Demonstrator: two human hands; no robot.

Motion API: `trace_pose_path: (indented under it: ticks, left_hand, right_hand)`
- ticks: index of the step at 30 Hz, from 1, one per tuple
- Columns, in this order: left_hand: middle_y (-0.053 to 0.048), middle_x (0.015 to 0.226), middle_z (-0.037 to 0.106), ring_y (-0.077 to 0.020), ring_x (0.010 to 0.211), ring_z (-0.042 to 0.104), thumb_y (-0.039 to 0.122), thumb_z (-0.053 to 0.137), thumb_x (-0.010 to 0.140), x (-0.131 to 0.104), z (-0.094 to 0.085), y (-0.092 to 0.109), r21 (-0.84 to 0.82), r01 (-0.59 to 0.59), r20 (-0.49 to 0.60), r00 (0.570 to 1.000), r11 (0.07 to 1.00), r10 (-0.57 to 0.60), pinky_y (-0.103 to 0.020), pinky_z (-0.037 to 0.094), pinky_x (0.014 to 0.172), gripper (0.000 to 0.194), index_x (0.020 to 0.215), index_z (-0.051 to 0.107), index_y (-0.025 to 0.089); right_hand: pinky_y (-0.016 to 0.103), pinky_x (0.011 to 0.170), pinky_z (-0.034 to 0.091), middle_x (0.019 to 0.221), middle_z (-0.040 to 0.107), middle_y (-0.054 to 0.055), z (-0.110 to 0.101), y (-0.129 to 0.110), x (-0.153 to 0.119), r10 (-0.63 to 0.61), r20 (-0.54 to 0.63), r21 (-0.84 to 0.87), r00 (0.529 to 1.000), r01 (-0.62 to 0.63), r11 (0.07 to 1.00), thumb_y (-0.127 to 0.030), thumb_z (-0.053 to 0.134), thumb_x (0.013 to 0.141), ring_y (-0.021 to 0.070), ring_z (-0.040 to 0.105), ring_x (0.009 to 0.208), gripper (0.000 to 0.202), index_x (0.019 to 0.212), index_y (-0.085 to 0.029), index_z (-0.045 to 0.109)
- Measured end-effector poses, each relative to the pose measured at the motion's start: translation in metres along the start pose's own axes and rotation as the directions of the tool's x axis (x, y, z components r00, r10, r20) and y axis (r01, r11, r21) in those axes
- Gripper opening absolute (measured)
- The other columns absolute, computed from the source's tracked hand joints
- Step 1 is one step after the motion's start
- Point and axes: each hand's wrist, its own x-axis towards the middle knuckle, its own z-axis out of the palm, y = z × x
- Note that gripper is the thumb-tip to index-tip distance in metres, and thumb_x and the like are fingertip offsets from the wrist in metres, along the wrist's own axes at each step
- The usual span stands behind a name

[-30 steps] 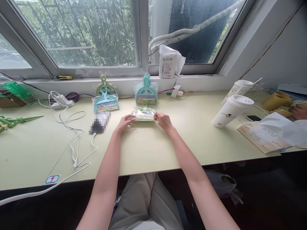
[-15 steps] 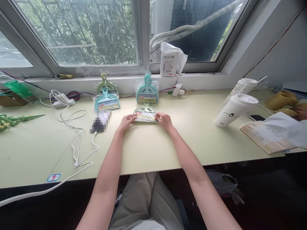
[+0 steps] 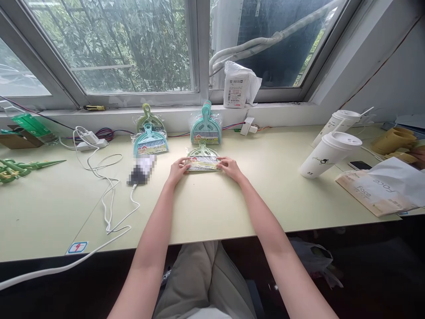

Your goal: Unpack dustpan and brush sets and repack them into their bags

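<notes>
We pinch the wrapped green dustpan set (image 3: 202,159) at both sides, left hand (image 3: 178,170) and right hand (image 3: 230,167), over bare tabletop (image 3: 212,208) stretching to the near edge.

Bright window (image 3: 133,48) daylight; soft tabletop (image 3: 212,204) glare; lower corners dark.

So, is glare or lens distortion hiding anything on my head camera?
Head view: daylight from the window puts a pale sheen on the tabletop; glints streak the wrapped green brush set, muddling its small print; wide-angle stretch seems to tilt the nearer cup; blocky pixels mask one item; below the tabletop, deep shadow.
</notes>
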Motion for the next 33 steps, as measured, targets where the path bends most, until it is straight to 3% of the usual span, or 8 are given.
trace_pose_path:
  ticks: [4, 10, 15, 18, 22, 26, 30, 33]
  left_hand:
    - [-0.003, 0.089, 0.063, -0.0137, 0.070, 0.064, 0.018, 0.078, 0.064, -0.001, 0.001, 0.005, -0.053, 0.174, -0.074, 0.981, 0.983, -0.178, -0.029, 0.056, 0.064, 0.094, 0.146, 0.034, 0.019]
    - [-0.009, 0.091, 0.070, -0.0217, 0.081, 0.067, 0.018, 0.081, 0.057, -0.002, -0.005, 0.006, -0.084, 0.270, 0.063, 0.962, 0.959, -0.266, -0.031, 0.052, 0.067, 0.056, 0.108, 0.057, 0.014]
    - [-0.005, 0.095, 0.070, -0.0189, 0.086, 0.067, 0.014, 0.073, 0.063, -0.003, 0.005, 0.006, -0.265, 0.067, 0.008, 0.998, 0.962, -0.067, -0.036, 0.052, 0.081, 0.058, 0.113, 0.044, 0.020]
    - [-0.006, 0.102, 0.070, -0.0209, 0.094, 0.066, 0.016, 0.068, 0.067, -0.002, 0.016, 0.006, -0.309, -0.060, 0.031, 0.997, 0.949, 0.073, -0.040, 0.050, 0.089, 0.059, 0.120, 0.044, 0.020]
    - [-0.007, 0.099, 0.070, -0.0235, 0.095, 0.065, 0.021, 0.063, 0.073, -0.001, 0.024, 0.007, -0.074, -0.180, -0.045, 0.983, 0.981, 0.177, -0.038, 0.051, 0.086, 0.033, 0.105, 0.058, 0.019]
    - [-0.006, 0.094, 0.069, -0.0222, 0.087, 0.065, 0.026, 0.059, 0.078, 0.001, 0.024, 0.005, 0.206, -0.223, -0.142, 0.957, 0.953, 0.254, -0.035, 0.052, 0.078, 0.018, 0.095, 0.062, 0.020]
    - [-0.006, 0.095, 0.070, -0.0217, 0.091, 0.065, 0.030, 0.066, 0.075, 0.001, 0.020, 0.001, 0.226, -0.223, -0.009, 0.973, 0.948, 0.231, -0.034, 0.052, 0.082, 0.023, 0.095, 0.064, 0.019]
    - [-0.007, 0.109, 0.068, -0.0220, 0.099, 0.063, 0.027, 0.076, 0.064, -0.001, 0.018, -0.002, 0.235, -0.286, 0.109, 0.957, 0.929, 0.267, -0.034, 0.050, 0.088, 0.058, 0.118, 0.058, 0.020]
  right_hand:
    - [0.037, 0.084, 0.052, 0.115, 0.066, 0.008, 0.003, 0.000, 0.001, 0.083, -0.059, 0.058, 0.995, -0.080, 0.995, -0.029, 0.065, 0.078, 0.0183, 0.064, 0.086, 0.016, 0.067, -0.019, 0.069]
    - [0.036, 0.086, 0.055, 0.110, 0.056, 0.008, 0.010, -0.005, 0.001, 0.087, -0.124, 0.115, 0.988, -0.073, 0.991, -0.025, 0.070, 0.072, 0.0179, 0.063, 0.091, 0.009, 0.077, -0.018, 0.069]
    - [0.036, 0.084, 0.056, 0.126, 0.047, 0.010, 0.017, -0.005, 0.004, 0.122, -0.269, 0.184, 0.955, -0.073, 0.980, -0.028, 0.072, 0.070, 0.0193, 0.060, 0.098, 0.048, 0.116, -0.022, 0.060]
    - [0.034, 0.078, 0.054, 0.107, 0.060, 0.008, 0.018, -0.003, 0.004, 0.141, -0.216, 0.162, 0.966, -0.107, 0.981, -0.031, 0.062, 0.076, 0.0196, 0.060, 0.089, 0.031, 0.105, -0.020, 0.063]
    - [0.031, 0.070, 0.047, 0.077, 0.063, 0.004, 0.014, -0.007, 0.002, 0.062, -0.245, -0.029, 0.967, -0.071, 0.997, -0.029, 0.051, 0.080, 0.0183, 0.054, 0.072, 0.014, 0.083, -0.018, 0.061]
    - [0.031, 0.070, 0.043, 0.081, 0.064, 0.007, 0.011, -0.012, 0.002, -0.025, -0.329, -0.168, 0.944, -0.033, 0.985, -0.027, 0.043, 0.083, 0.0200, 0.053, 0.073, 0.018, 0.088, -0.019, 0.059]
    - [0.031, 0.066, 0.042, 0.082, 0.065, 0.007, 0.010, -0.004, 0.005, 0.040, -0.251, -0.198, 0.967, -0.091, 0.976, -0.026, 0.039, 0.084, 0.0216, 0.052, 0.070, 0.022, 0.094, -0.022, 0.058]
    - [0.032, 0.065, 0.041, 0.081, 0.064, 0.007, 0.010, 0.002, 0.005, 0.067, -0.248, -0.224, 0.966, -0.124, 0.967, -0.026, 0.037, 0.086, 0.0225, 0.051, 0.069, 0.022, 0.097, -0.023, 0.056]
